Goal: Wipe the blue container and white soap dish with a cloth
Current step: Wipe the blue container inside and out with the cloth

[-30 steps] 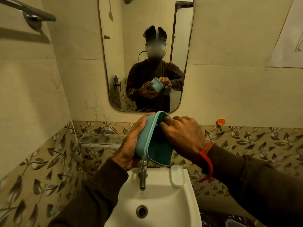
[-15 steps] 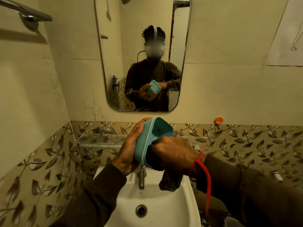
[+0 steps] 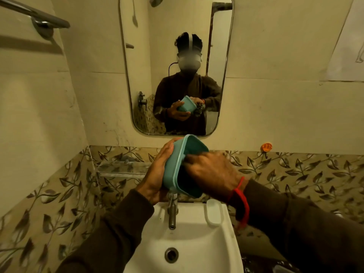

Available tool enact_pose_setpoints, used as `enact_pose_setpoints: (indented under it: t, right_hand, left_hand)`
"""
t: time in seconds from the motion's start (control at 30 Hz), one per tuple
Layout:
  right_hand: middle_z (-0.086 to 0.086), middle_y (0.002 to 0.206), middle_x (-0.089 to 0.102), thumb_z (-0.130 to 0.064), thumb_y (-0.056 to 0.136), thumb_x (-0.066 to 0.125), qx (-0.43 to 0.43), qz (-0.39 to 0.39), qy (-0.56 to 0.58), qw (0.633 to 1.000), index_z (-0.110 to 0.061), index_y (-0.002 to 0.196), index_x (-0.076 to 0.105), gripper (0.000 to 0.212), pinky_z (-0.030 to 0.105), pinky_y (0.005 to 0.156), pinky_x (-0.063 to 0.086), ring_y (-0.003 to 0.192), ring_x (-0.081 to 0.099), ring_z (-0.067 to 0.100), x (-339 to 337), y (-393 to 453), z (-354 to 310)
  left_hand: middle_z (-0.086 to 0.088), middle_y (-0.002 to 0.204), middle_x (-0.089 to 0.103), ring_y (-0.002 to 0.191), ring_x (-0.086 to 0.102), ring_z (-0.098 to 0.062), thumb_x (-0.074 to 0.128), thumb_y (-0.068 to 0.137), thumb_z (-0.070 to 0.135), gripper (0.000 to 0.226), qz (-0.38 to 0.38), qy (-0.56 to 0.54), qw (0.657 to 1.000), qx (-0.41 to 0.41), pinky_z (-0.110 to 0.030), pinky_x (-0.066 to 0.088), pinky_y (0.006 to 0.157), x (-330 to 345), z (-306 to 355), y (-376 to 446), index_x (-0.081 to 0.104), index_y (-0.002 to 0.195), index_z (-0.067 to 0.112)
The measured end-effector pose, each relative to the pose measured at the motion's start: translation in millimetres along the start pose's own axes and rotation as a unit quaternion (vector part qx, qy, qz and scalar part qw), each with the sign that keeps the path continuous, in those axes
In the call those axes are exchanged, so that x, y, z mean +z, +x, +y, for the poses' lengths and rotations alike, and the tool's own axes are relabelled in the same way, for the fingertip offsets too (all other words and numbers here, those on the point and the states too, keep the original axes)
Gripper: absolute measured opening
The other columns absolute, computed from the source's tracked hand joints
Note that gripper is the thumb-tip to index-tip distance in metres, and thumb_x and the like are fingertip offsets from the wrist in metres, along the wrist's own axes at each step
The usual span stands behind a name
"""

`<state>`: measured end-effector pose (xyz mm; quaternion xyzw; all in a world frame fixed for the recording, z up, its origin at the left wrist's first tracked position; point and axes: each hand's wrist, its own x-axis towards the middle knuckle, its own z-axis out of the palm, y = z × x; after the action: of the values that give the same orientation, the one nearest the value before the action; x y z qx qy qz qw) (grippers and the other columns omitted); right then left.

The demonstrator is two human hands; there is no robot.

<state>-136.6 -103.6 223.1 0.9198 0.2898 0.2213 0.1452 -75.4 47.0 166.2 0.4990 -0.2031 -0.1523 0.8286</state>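
Filling the lower centre of the frame is the white sink [image 3: 183, 259], its tap [image 3: 172, 210] rising right under the action, and the mirror [image 3: 175, 36] hangs at upper centre. Above the tap the blue container [image 3: 175, 166] sits tipped on its side, mouth facing right. The left hand [image 3: 157, 174] is clamped flat against its outer wall; the right hand [image 3: 212, 172] is blurred, reaching into the mouth, fingers bunched on something dark, presumably the cloth, though it can't be made out. The white soap dish [image 3: 213, 214] waits untouched at lower centre-right, on the sink's rim just beside the tap. Risk: a hard push from the right could slide the container off that open palm onto the tap. There's open room out to the right, tight below.
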Motion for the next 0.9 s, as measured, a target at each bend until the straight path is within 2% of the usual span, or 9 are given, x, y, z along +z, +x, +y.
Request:
enact_pose_setpoints:
  t: [0.07, 0.2, 0.37, 0.53, 0.6, 0.7, 0.77, 0.83, 0.9]
  right_hand:
    - [0.007, 0.100, 0.068, -0.034, 0.073, 0.075, -0.004, -0.040, 0.025, 0.999, -0.017, 0.113, 0.061, 0.046, 0.040, 0.065, 0.058, 0.084, 0.067, 0.026, -2, -2, 1]
    - [0.008, 0.103, 0.067, -0.032, 0.074, 0.076, 0.049, 0.029, -0.012, 0.998, -0.014, 0.113, 0.060, 0.046, 0.040, 0.072, 0.056, 0.088, 0.065, 0.027, -6, 0, 8]
    - [0.011, 0.103, 0.065, -0.021, 0.085, 0.065, 0.030, -0.025, 0.035, 0.999, -0.007, 0.112, 0.058, 0.031, 0.042, 0.076, 0.053, 0.090, 0.063, 0.031, 6, -8, -34]
    - [0.009, 0.100, 0.063, -0.019, 0.090, 0.054, 0.084, -0.029, 0.141, 0.986, -0.011, 0.106, 0.057, 0.018, 0.036, 0.067, 0.051, 0.085, 0.060, 0.028, 5, -5, -41]
    - [0.006, 0.098, 0.064, -0.021, 0.089, 0.055, 0.119, -0.027, 0.226, 0.967, -0.013, 0.102, 0.059, 0.015, 0.039, 0.075, 0.055, 0.087, 0.061, 0.024, 3, -3, -44]
    - [0.001, 0.095, 0.068, -0.024, 0.089, 0.058, 0.173, 0.012, 0.416, 0.893, -0.016, 0.099, 0.064, 0.014, 0.035, 0.078, 0.057, 0.086, 0.064, 0.014, -1, -1, -42]
    - [-0.002, 0.097, 0.070, -0.030, 0.090, 0.059, 0.151, 0.008, 0.473, 0.868, -0.019, 0.104, 0.065, 0.019, 0.031, 0.078, 0.056, 0.087, 0.065, 0.009, -4, -1, -36]
    - [-0.005, 0.100, 0.068, -0.034, 0.089, 0.060, 0.073, -0.039, 0.439, 0.894, -0.024, 0.108, 0.063, 0.022, 0.023, 0.076, 0.053, 0.089, 0.063, 0.006, -8, -6, -28]
    - [-0.004, 0.101, 0.067, -0.030, 0.085, 0.066, -0.028, -0.050, 0.296, 0.953, -0.024, 0.112, 0.061, 0.028, 0.022, 0.074, 0.051, 0.090, 0.061, 0.008, -10, -7, -21]
  left_hand:
    - [-0.016, 0.133, 0.067, 0.113, 0.069, -0.031, 0.049, 0.097, 0.052, 0.046, -0.004, -0.003, 1.000, 0.015, -0.045, 0.060, 0.086, -5, -6, -2, 0.060, 0.136, 0.032]
    - [-0.014, 0.133, 0.067, 0.116, 0.068, -0.031, 0.053, 0.092, 0.055, 0.049, 0.008, 0.011, 1.000, 0.025, -0.047, 0.058, 0.090, -4, -5, -3, 0.062, 0.135, 0.032]
    - [-0.011, 0.137, 0.065, 0.116, 0.066, -0.030, 0.057, 0.092, 0.047, 0.045, 0.007, 0.009, 0.997, 0.075, -0.041, 0.060, 0.086, -10, 0, 0, 0.061, 0.133, 0.028]
    - [-0.006, 0.123, 0.071, 0.109, 0.068, -0.025, 0.050, 0.096, 0.048, 0.034, 0.053, -0.019, 0.995, 0.079, -0.038, 0.060, 0.085, -3, -16, -1, 0.069, 0.118, 0.032]
    - [-0.009, 0.124, 0.071, 0.109, 0.068, -0.025, 0.045, 0.099, 0.047, 0.038, 0.067, -0.032, 0.994, 0.076, -0.038, 0.060, 0.085, 1, -17, 1, 0.068, 0.121, 0.027]
    - [-0.022, 0.136, 0.063, 0.117, 0.065, -0.033, 0.041, 0.101, 0.053, 0.060, 0.055, -0.081, 0.994, 0.039, -0.043, 0.059, 0.089, -2, -11, -1, 0.056, 0.141, 0.012]
    - [-0.027, 0.144, 0.055, 0.125, 0.059, -0.038, 0.041, 0.099, 0.056, 0.070, 0.052, -0.084, 0.995, 0.028, -0.046, 0.058, 0.094, -8, -5, -2, 0.044, 0.149, 0.008]
    - [-0.029, 0.149, 0.048, 0.132, 0.051, -0.043, 0.042, 0.097, 0.058, 0.075, 0.046, -0.095, 0.994, 0.016, -0.051, 0.052, 0.101, -12, -5, -4, 0.038, 0.152, 0.007]
    - [-0.029, 0.150, 0.048, 0.135, 0.049, -0.044, 0.041, 0.097, 0.060, 0.074, 0.060, -0.102, 0.993, 0.007, -0.054, 0.049, 0.103, -14, -9, -7, 0.040, 0.152, 0.011]
